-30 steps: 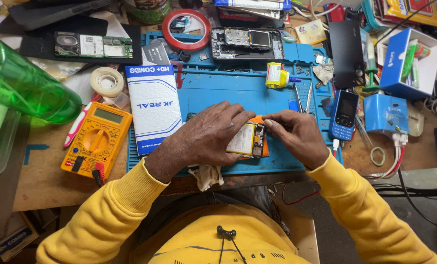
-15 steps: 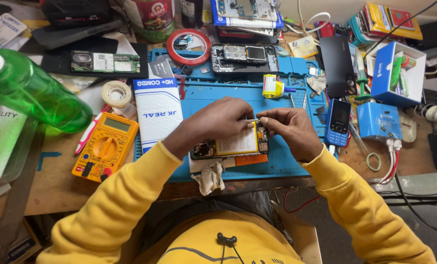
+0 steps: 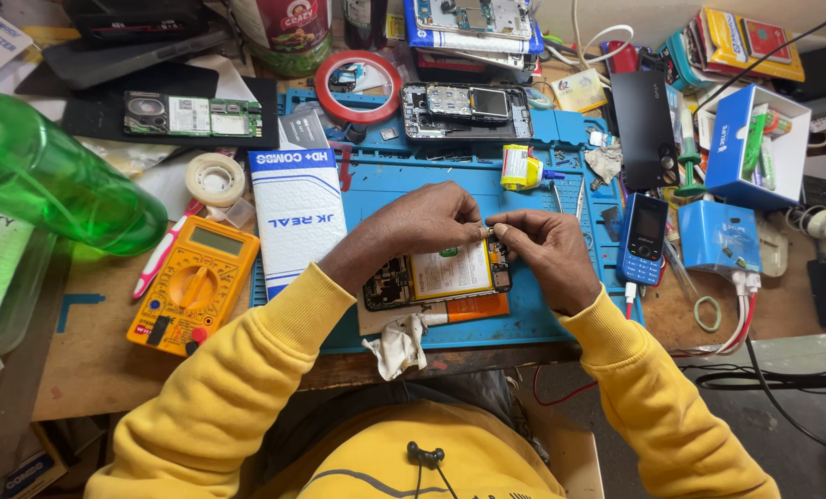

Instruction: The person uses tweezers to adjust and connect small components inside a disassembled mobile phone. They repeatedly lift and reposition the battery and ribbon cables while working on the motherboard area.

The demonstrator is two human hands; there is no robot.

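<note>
One item in hand: opened smartphone, back cover off, pale battery and dark circuit boards exposed.
Location: flat on my blue repair mat, near its front edge, partly on an orange strip; a crumpled cloth lies just below.
Left hand: resting over the phone's upper edge, fingertips pinched together at its top right corner.
Right hand: meeting the left at that corner, thumb and forefinger pinched on something too small for me to make out.
Handling, my estimate: light, stiff, thin; bare boards and ribbon connectors fragile; battery must not be bent or pierced.
Hold: by the outer frame edges, I judge, never the board face.
Neighbours: yellow multimeter well to the left; blue keypad phone just right of the mat; green bottle far left.
</note>
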